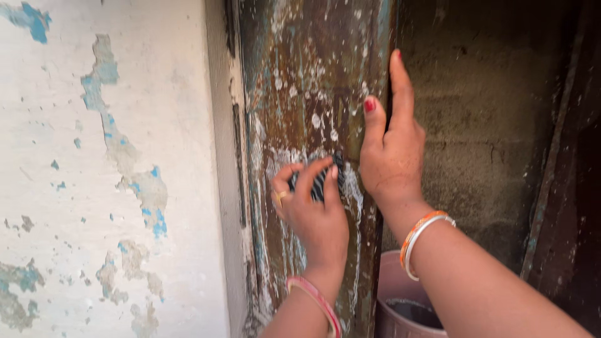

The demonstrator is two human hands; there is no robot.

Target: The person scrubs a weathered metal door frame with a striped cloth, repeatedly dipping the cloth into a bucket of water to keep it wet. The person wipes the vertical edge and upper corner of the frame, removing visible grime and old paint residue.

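My left hand [315, 213] presses a dark ribbed scrub pad [318, 183] against a rusty, paint-flecked metal door panel [307, 69]. Its fingers curl over the pad; a ring and a pink bangle show. Soapy white streaks run down the panel around and below the pad. My right hand [391, 153] rests on the panel's right edge just beside the pad, two fingers stretched upward and the thumb side hidden behind the edge. It holds nothing; orange and white bangles sit on that wrist.
A whitewashed wall [94, 163] with peeling blue patches fills the left. Behind the panel lies a dim rough wall [488, 125]. A maroon bucket [393, 285] with dark water stands below my right forearm. A dark frame [566, 188] runs down the right side.
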